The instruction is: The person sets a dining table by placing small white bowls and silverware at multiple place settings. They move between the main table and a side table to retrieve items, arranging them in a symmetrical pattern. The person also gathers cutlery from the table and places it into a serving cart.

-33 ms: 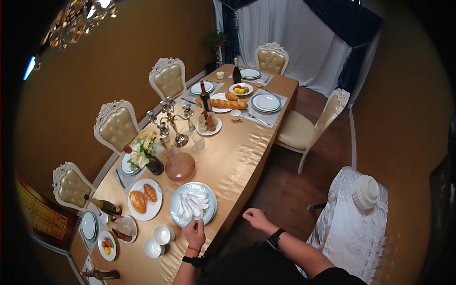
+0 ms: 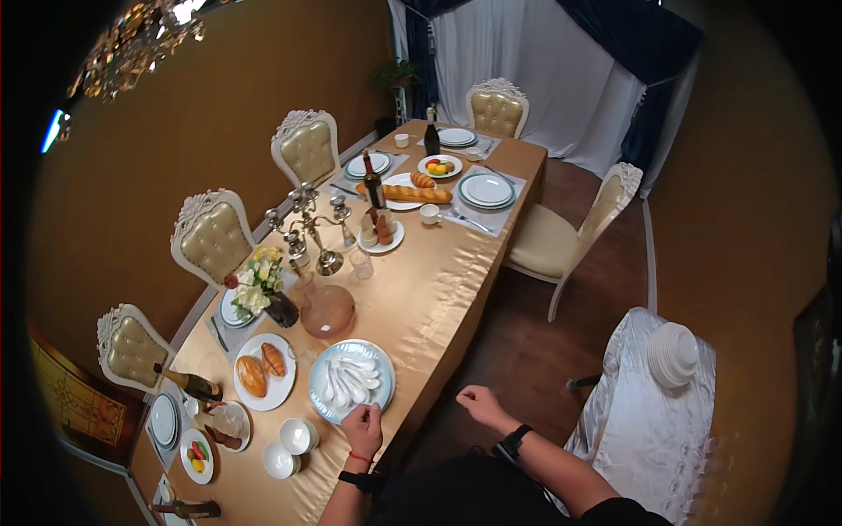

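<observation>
So the view's a head-worn fisheye, looking down and out along the table (image 2: 421, 298), which slants away toward the curtains (image 2: 526, 88). Wearer's left hand (image 2: 361, 430) and right hand (image 2: 484, 408) are near the lens, down low; straight edges bow and the corners go black.

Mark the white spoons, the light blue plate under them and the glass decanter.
White spoons (image 2: 358, 376): head view, middle of the pile.
Light blue plate (image 2: 325, 358): head view, bare upper-left rim.
Glass decanter (image 2: 328, 313): head view, centre of the rounded body.
</observation>
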`<action>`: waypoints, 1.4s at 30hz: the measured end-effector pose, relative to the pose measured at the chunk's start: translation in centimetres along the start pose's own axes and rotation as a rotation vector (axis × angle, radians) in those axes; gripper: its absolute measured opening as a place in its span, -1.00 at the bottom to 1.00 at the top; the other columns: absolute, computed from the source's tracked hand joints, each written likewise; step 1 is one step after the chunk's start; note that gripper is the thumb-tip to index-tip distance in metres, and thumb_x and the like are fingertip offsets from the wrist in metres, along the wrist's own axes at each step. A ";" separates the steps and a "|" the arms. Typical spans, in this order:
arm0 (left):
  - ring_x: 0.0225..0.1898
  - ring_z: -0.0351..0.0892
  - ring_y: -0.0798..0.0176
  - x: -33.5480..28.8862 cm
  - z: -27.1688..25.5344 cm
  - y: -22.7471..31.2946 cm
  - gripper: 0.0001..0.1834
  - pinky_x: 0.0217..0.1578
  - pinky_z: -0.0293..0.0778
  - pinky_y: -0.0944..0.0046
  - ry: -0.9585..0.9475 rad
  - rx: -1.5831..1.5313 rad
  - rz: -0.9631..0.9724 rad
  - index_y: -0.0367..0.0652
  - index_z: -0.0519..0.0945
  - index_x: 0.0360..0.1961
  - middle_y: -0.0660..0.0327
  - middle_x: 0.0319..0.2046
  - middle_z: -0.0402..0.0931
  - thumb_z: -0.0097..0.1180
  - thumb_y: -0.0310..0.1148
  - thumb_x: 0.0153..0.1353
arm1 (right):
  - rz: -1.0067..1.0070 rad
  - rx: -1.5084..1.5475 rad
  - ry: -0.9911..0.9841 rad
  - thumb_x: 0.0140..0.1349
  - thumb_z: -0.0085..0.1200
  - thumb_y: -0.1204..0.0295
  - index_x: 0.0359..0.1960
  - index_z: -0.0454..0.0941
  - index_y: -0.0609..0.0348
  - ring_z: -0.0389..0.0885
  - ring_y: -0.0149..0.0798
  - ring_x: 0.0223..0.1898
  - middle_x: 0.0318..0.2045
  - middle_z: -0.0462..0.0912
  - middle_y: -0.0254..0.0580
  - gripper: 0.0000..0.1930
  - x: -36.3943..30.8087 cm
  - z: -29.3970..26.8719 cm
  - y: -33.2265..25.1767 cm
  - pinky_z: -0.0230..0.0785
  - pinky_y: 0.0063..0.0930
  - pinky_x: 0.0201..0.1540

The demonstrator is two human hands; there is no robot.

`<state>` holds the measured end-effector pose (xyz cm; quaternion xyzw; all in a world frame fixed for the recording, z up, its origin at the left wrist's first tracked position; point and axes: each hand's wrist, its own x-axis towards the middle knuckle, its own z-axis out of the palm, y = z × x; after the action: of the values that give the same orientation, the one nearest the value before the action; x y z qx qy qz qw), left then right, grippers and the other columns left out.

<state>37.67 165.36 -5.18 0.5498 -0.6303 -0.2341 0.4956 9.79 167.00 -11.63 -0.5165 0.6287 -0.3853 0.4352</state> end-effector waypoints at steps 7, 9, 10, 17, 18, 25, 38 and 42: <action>-0.68 0.42 0.06 3.3 12.1 8.1 -0.66 -0.59 0.30 0.18 -0.393 0.102 0.105 -0.26 0.56 -0.60 0.03 -0.71 0.43 0.17 -0.24 0.22 | 0.219 0.323 0.312 0.24 0.12 0.42 -0.35 0.60 0.26 0.48 -0.50 -0.54 -0.56 0.56 -0.35 -0.86 -2.8 -11.9 6.2 0.35 -0.57 -0.45; -0.67 0.43 0.06 4.4 14.7 9.9 -0.66 -0.59 0.31 0.18 -0.494 0.088 0.108 -0.26 0.56 -0.59 0.03 -0.70 0.44 0.16 -0.24 0.23 | 0.235 0.369 0.359 0.27 0.10 0.45 -0.34 0.59 0.27 0.46 -0.53 -0.54 -0.55 0.54 -0.38 -0.88 -3.0 -13.2 7.0 0.33 -0.62 -0.45; -0.62 0.48 0.02 4.9 16.5 9.0 -0.68 -0.56 0.35 0.17 -0.550 0.109 0.119 -0.24 0.57 -0.57 0.02 -0.66 0.47 0.15 -0.23 0.23 | 0.254 0.400 0.378 0.27 0.10 0.46 -0.33 0.59 0.27 0.47 -0.53 -0.53 -0.55 0.54 -0.37 -0.88 -3.3 -13.7 7.6 0.33 -0.62 -0.45; -0.55 0.54 -0.02 9.3 28.0 10.8 -0.68 -0.51 0.42 0.12 -0.694 0.032 0.181 -0.20 0.58 -0.56 0.03 -0.61 0.51 0.14 -0.19 0.23 | 0.381 0.443 0.481 0.28 0.10 0.45 -0.29 0.59 0.24 0.52 -0.50 -0.51 -0.51 0.59 -0.34 -0.89 -2.6 -18.6 12.6 0.37 -0.62 -0.44; -0.54 0.55 -0.01 10.0 29.8 10.6 -0.68 -0.50 0.43 0.12 -0.706 0.027 0.182 -0.19 0.59 -0.55 0.05 -0.61 0.51 0.12 -0.19 0.23 | 0.391 0.446 0.504 0.28 0.10 0.45 -0.29 0.59 0.23 0.53 -0.50 -0.51 -0.50 0.59 -0.34 -0.89 -1.9 -19.8 13.0 0.37 -0.63 -0.44; -0.52 0.55 -0.02 18.0 40.6 11.8 -0.68 -0.48 0.44 0.11 -0.683 -0.117 0.164 -0.17 0.59 -0.55 0.04 -0.60 0.52 0.11 -0.17 0.22 | 0.393 0.357 0.517 0.28 0.11 0.42 -0.28 0.58 0.22 0.54 -0.49 -0.51 -0.48 0.60 -0.34 -0.88 7.6 -29.7 11.6 0.36 -0.63 -0.44; -0.60 0.55 0.00 32.5 50.3 4.5 -0.65 -0.52 0.43 0.16 -0.316 -0.068 -0.227 -0.25 0.61 -0.53 0.02 -0.67 0.51 0.14 -0.16 0.21 | 0.228 0.263 0.158 0.29 0.09 0.44 -0.24 0.58 0.23 0.56 -0.49 -0.44 -0.44 0.61 -0.33 -0.88 31.9 -37.3 7.2 0.37 -0.64 -0.39; -0.62 0.55 0.12 35.4 51.7 3.6 -0.67 -0.50 0.44 0.20 -0.163 -0.040 -0.385 -0.31 0.60 -0.49 0.04 -0.68 0.50 0.16 -0.21 0.19 | 0.205 0.244 -0.025 0.29 0.09 0.44 -0.24 0.57 0.24 0.57 -0.48 -0.43 -0.44 0.61 -0.34 -0.88 39.2 -38.1 6.6 0.40 -0.62 -0.35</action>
<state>-6.20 120.73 -9.78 0.6292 -0.5471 -0.3807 0.3999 -31.69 130.84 -11.27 -0.3979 0.6212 -0.4058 0.5395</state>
